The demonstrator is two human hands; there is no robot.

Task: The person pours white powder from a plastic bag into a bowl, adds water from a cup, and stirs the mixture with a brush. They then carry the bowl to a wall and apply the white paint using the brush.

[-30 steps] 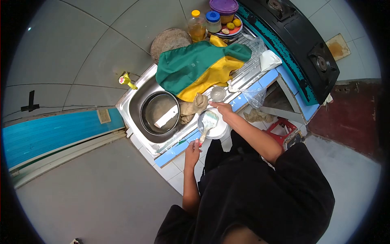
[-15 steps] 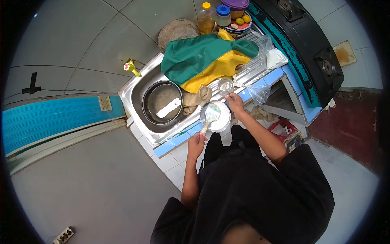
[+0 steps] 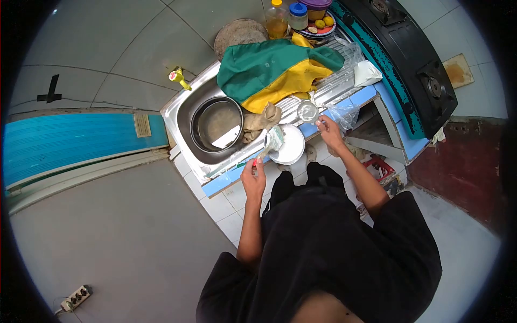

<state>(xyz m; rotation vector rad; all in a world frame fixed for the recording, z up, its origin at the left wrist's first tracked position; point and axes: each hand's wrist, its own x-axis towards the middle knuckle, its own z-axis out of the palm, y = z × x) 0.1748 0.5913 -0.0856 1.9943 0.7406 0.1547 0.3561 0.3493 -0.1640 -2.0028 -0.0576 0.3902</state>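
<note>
My left hand (image 3: 253, 175) is closed around the handle of a spatula-like tool (image 3: 275, 139), its pale blade smeared with white. The blade rests at the left side of a white round bowl (image 3: 292, 148), over the counter's front edge. My right hand (image 3: 329, 131) pinches the near side of a small clear cup (image 3: 308, 111), which is above and right of the bowl. What the cup contains I cannot make out. A crumpled beige cloth (image 3: 263, 119) is between the bowl and the sink.
A dark round pan (image 3: 195, 129) holding cloudy water sits in the steel sink (image 3: 177, 110), below a yellow tap (image 3: 179, 78). A green and yellow cloth (image 3: 269, 70) covers part of the drainboard. The black stove (image 3: 404, 59) is at right; a red crate (image 3: 379, 166) is under the counter.
My right hand and the clear cup have moved right, away from the bowl. My left hand has shifted left, and the tool's blade has moved toward the bowl's upper left rim.
</note>
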